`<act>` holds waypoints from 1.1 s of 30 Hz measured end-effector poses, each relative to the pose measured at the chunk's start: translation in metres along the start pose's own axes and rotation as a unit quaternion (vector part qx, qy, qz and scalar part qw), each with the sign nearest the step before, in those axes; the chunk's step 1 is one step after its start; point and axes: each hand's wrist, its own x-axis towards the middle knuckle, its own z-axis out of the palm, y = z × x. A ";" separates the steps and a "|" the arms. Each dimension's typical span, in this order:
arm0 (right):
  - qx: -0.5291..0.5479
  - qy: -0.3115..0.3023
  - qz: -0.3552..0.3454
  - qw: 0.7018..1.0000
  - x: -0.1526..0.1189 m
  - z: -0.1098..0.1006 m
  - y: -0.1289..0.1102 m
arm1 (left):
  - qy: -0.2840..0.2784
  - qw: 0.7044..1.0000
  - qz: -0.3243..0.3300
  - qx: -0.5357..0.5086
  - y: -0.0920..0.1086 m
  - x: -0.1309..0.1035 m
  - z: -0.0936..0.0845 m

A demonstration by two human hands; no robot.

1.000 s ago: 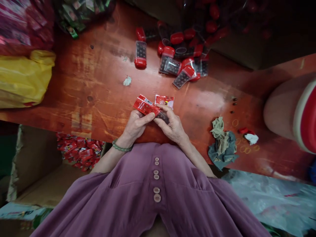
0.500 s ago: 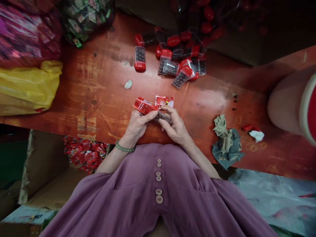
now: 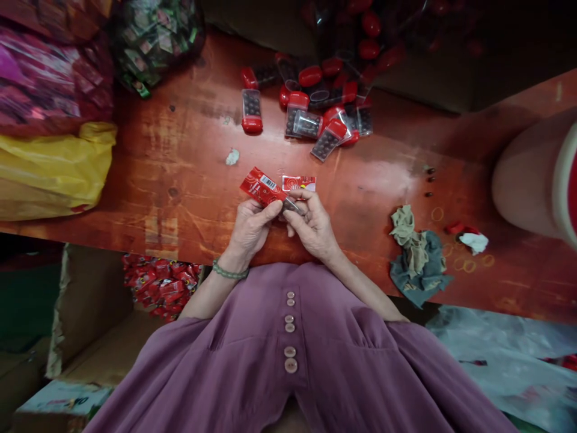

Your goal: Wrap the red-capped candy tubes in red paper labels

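Observation:
In the head view, my left hand (image 3: 251, 227) pinches a red printed wrapper (image 3: 262, 186) with a barcode, its loose end pointing up and to the left. My right hand (image 3: 314, 226) is closed around a small clear container of dark balls (image 3: 293, 206). One end of that container sits at the wrapper's lower right end, by my left thumb; whether it is inside is hard to make out. Just beyond my right fingers a second red printed wrapper (image 3: 293, 181) lies flat on the table. My palms hide part of the container.
Several red-capped clear containers (image 3: 251, 111) lie at the back, by a dark box. Plastic bags, one yellow (image 3: 54, 171), stand at the left. To the right are a crumpled cloth (image 3: 417, 264), rubber bands and a white bucket (image 3: 525, 180). Red packets (image 3: 164, 279) fill a lower-left carton.
The red wrapper has turned, showing its barcode side more fully, and its loose end is raised. Less of the container shows between my hands. The whole view has shifted slightly.

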 end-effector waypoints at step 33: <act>-0.070 -0.158 -0.006 0.985 0.012 0.008 -0.005 | 0.061 0.985 0.047 0.155 0.006 -0.057 -0.038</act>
